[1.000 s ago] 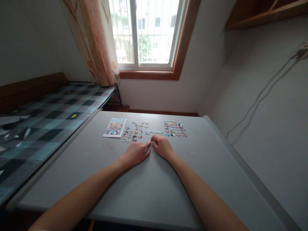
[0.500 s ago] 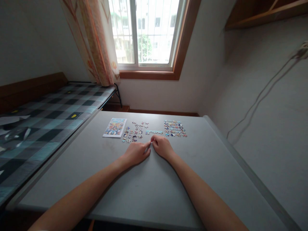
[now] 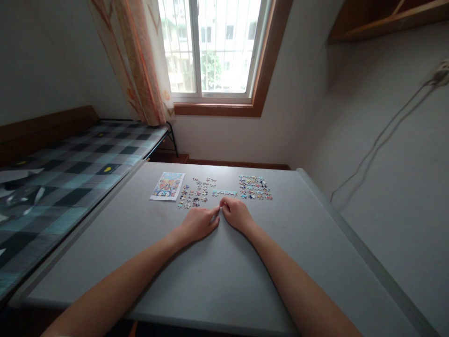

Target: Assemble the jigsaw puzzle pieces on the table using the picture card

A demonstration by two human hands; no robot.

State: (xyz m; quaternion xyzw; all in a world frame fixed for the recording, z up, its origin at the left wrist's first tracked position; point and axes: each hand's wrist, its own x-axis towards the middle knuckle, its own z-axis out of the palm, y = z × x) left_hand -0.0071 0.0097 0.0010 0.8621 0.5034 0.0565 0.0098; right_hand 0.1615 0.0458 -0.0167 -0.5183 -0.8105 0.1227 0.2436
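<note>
My left hand (image 3: 199, 223) and my right hand (image 3: 236, 213) rest on the grey table (image 3: 217, 271), fingertips pinched together where they meet. What they pinch is too small to make out. Just beyond the fingertips lies a short joined strip of light blue puzzle pieces (image 3: 224, 192). Loose puzzle pieces (image 3: 195, 192) are scattered to the left of it, and a denser cluster of pieces (image 3: 255, 187) lies to the right. A colourful picture card (image 3: 167, 185) lies flat at the far left of the pieces.
A bed with a checked cover (image 3: 70, 173) runs along the table's left edge. The wall is close on the right, with a cable (image 3: 382, 135) hanging down it. A window (image 3: 212, 47) and a curtain (image 3: 136, 61) stand behind the table.
</note>
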